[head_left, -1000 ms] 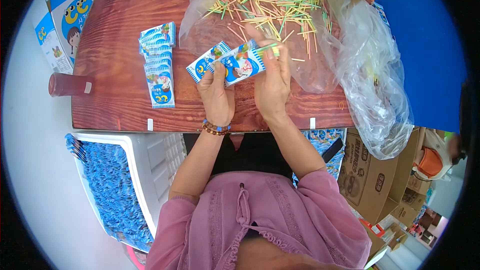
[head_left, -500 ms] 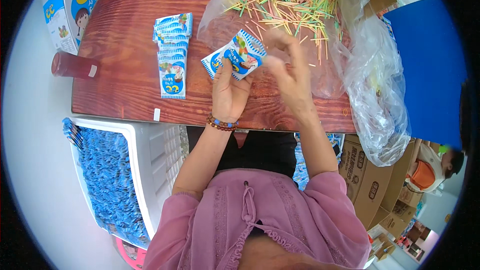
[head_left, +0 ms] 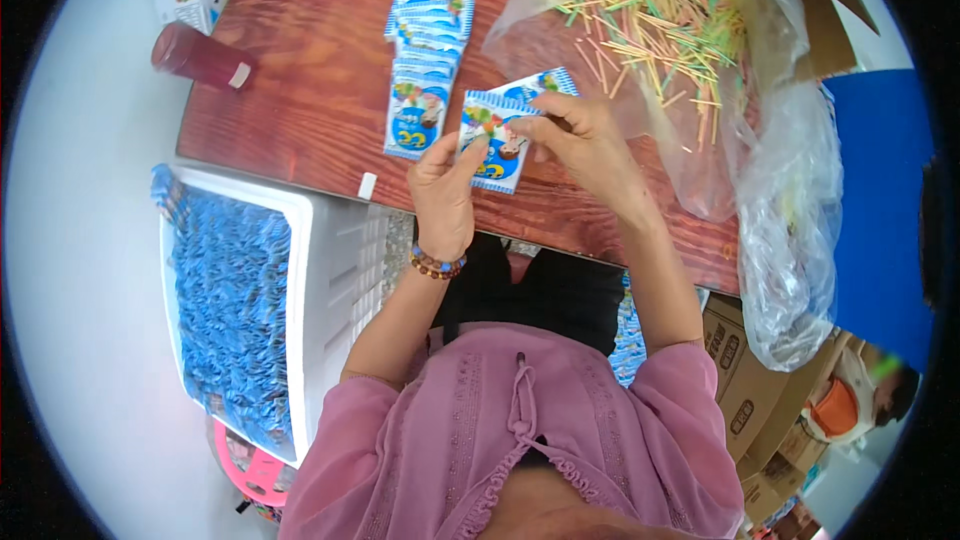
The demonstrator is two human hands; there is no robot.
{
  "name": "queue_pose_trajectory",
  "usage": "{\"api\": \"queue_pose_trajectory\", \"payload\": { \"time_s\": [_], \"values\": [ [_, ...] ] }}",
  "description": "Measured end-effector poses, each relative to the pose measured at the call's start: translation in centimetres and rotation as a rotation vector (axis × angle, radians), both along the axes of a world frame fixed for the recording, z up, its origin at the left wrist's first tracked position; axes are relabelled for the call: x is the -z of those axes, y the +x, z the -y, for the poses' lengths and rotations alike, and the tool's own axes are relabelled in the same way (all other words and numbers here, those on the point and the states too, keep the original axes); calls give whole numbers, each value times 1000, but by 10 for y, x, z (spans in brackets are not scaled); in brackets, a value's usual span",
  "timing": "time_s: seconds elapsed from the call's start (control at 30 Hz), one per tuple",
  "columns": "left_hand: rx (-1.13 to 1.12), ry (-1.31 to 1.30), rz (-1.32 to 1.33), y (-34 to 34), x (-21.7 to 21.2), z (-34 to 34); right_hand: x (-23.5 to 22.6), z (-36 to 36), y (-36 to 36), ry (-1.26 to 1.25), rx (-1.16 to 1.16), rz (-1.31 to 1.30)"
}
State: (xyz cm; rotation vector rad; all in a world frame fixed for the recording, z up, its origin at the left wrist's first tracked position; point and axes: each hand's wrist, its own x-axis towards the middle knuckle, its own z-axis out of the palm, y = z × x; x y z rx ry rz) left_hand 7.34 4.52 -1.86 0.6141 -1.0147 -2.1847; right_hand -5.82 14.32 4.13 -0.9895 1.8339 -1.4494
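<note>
My left hand (head_left: 445,195) pinches a small blue-and-white candy packet (head_left: 500,168) between thumb and fingers over the table's near part. Behind it a second packet (head_left: 557,81) of the same kind shows at a slant. My right hand (head_left: 600,145) is closed at the packets' right side, thumb and forefinger pressed together on them. Its fingers partly hide both packets, so which one it grips is hard to tell. To the left lies an overlapping row of like packets (head_left: 420,90) on the reddish wooden table (head_left: 310,60).
Thin pastel sticks (head_left: 660,35) lie heaped in an open clear plastic bag (head_left: 790,270) that hangs over the table's right edge. A dark red cup (head_left: 200,55) is at the left. Below stands a white tub (head_left: 297,310) full of blue packets. Cardboard boxes (head_left: 735,360) are at lower right.
The view has shifted, so the table sits further right. My right hand has come in from beside the packet and closed on the packets. Two packets now show, the front one more upright.
</note>
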Motion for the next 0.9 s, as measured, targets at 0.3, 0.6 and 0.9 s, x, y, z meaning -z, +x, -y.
{"api": "queue_pose_trajectory", "payload": {
  "time_s": [0.3, 0.6, 0.9],
  "values": [
    [-284, -871, 497, 39, 19, 58, 42, 87, 21, 96, -25, 33],
    [-388, -1017, 577, 43, 14, 58, 21, 28, -18, 139, 226, -469],
    [-74, -1286, 487, -23, -6, 2, 42, -2, -74, 361, 60, -671]
  ]
}}
